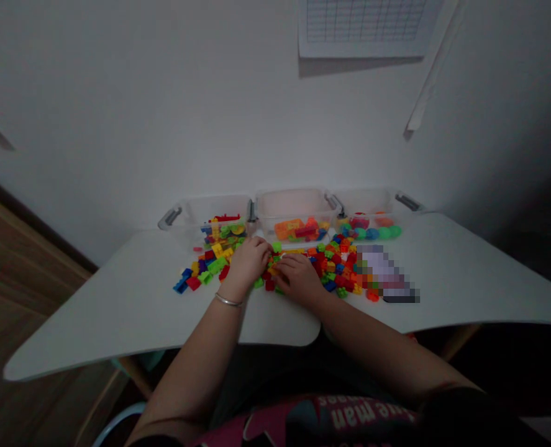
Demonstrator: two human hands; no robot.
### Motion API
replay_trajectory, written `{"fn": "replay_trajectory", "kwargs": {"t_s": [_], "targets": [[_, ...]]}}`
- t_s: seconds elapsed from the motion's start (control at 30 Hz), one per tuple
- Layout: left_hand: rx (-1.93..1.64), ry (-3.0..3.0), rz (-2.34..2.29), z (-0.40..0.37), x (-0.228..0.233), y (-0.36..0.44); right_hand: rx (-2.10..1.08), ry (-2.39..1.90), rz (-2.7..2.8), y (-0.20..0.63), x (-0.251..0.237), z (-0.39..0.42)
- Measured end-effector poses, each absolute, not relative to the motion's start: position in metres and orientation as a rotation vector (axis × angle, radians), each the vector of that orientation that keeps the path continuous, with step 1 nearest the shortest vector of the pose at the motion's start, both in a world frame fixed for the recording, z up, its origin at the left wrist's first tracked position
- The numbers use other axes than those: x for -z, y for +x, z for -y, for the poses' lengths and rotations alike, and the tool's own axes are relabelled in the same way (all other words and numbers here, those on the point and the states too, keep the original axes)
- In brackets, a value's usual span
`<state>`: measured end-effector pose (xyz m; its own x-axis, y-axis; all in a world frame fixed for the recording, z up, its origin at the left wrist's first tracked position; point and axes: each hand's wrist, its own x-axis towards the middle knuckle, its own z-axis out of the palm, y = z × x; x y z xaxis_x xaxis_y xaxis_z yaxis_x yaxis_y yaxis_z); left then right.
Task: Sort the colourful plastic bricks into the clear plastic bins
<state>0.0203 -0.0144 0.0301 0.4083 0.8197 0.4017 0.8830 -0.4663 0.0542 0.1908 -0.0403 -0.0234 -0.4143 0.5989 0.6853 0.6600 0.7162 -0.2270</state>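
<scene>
Both hands are in the middle of a heap of coloured toy building bricks [217, 266] on the white table. My left hand [251, 264], with a bracelet at the wrist, has its fingers curled down among the bricks; its fingertips hide whatever they grip. Close beside it, my right hand [298, 276] is closed, thumb and fingers drawn together near a small orange-yellow piece. What exactly lies between those fingers is too small to make out. Red and green bricks [269, 284] show between the two hands.
Behind the heap, three clear plastic boxes stand against the wall: a left box [210, 205], a middle box [294, 198] and a right box [368, 200], each with toy pieces inside. A pixelated phone-like object [389, 273] lies at right. The table's front edge [275, 344] is near my body.
</scene>
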Motion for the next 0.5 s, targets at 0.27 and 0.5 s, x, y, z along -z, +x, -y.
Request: {"fn": "replay_trajectory", "kwargs": {"t_s": [0.27,0.5], "targets": [[0.567,-2.434,1.425,0.014,-0.024,0.004,-0.069,-0.946,1.965,0.196,0.028,0.031],[0.695,-2.640,1.237,0.012,-0.008,0.010,-0.236,-0.859,1.840,0.199,0.020,0.029]]}}
